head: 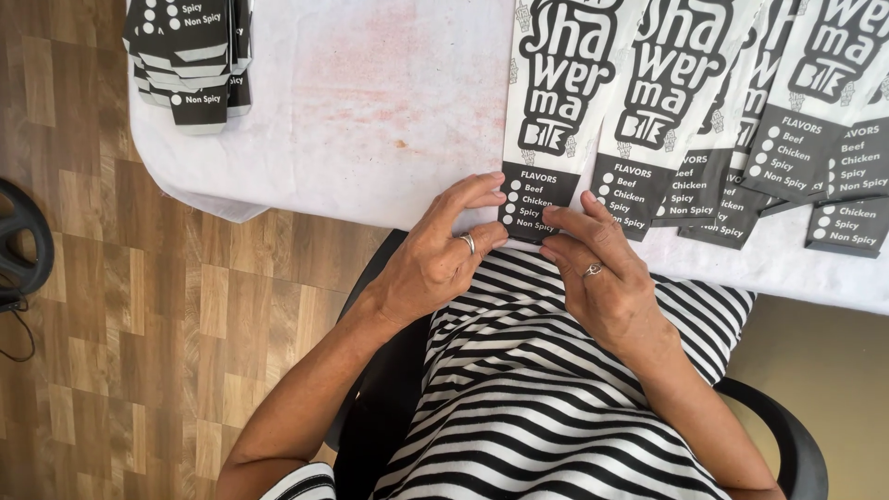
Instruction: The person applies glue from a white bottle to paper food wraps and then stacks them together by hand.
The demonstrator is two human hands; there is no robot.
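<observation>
The paper bag's (556,120) near end is pinched by both hands' (435,264) (602,278) grip; its length runs straight away.

Long white-and-black paper sleeve (554,120) lies flat, lower end at table edge

Bare table (370,102) lay open in the middle — the stack of sleeves (190,60) blocked the far left, overlapping paper sleeves (741,120) crowded the right.

A stack of black-and-white sleeves (190,56) lies at eleven o'clock on the white table (370,102); wooden floor (139,306) at eight.
</observation>
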